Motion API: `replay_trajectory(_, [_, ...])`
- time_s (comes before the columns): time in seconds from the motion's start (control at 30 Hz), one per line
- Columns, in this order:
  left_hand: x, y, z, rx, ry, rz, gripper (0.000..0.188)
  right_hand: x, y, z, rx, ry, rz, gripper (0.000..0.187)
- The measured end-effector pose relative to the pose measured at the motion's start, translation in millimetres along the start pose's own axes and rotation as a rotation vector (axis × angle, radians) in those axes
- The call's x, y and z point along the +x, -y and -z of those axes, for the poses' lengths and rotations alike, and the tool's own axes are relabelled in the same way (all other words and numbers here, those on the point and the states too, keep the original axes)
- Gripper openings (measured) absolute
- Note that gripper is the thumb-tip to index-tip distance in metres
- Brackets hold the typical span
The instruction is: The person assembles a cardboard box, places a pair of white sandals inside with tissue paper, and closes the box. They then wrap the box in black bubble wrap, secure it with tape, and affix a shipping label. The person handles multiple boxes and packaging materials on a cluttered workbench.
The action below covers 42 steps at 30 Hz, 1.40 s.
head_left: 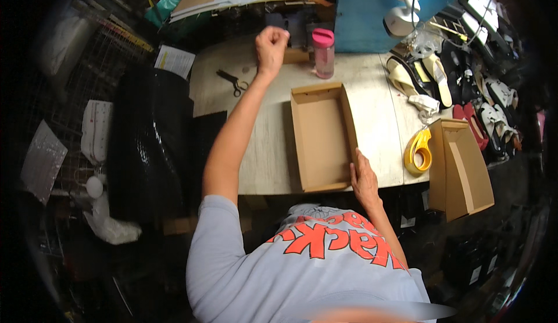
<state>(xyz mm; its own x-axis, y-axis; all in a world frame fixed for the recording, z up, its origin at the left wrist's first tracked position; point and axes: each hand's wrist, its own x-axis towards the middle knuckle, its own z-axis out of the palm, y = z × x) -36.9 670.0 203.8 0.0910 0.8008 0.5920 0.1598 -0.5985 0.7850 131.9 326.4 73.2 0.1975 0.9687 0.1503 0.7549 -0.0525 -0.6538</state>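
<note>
The open cardboard box point(322, 131) sat on the counter point(264, 163), hollow side up, its near end close to the front edge. The right hand point(365, 182) rested at its near right corner, fingers extended along the outer wall; whether the thumb pinched that wall could not be told. The left hand point(271, 50) was raised beyond the box's far end, fingers curled in, with nothing clearly visible between them. Steadying the box well seemed to call for light, even pressure low on the side, since thin card would likely bow under a hard squeeze, and for keeping the near end from slipping over the edge. The raised hand needed a path clear of the pink-lidded bottle point(324, 56), just beside it, and the black scissors point(235, 83).
</note>
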Motion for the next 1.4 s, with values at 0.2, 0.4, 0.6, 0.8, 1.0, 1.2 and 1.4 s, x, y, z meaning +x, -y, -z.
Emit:
replay_trajectory(0.2, [162.8,50.9,21.0,0.519,-0.091,-0.308,0.015,4.2,5.3,-29.7,-0.102,0.111,-0.067,0.073])
replay_trajectory(0.4, [223.2,103.4,29.9,1.043,0.163,-0.185,0.029,6.8,22.8,-44.6,-0.072,0.069,-0.162,0.077])
replay_trajectory(0.6, [235.6,124.7,31.4,0.969,0.274,-0.02,0.032,14.1,19.4,-43.7,-0.071,0.06,-0.097,0.076])
replay_trajectory(0.8, [231.3,113.7,33.7,1.009,0.211,-0.023,0.027,32.1,16.5,-52.8,-0.026,-0.023,0.0,0.079])
replay_trajectory(1.0, [206.5,76.3,28.3,1.142,0.073,-0.275,0.02,44.8,24.1,-45.7,-0.087,0.187,-0.167,0.072])
replay_trajectory(1.2, [102.4,2.1,56.0,0.904,0.065,-0.589,0.012,126.1,50.7,-16.8,0.028,-0.219,0.028,0.03])
replay_trajectory(1.4, [-27.4,-35.9,99.8,0.699,0.141,-0.52,0.007,274.2,97.0,33.0,0.846,-0.004,-0.109,0.086])
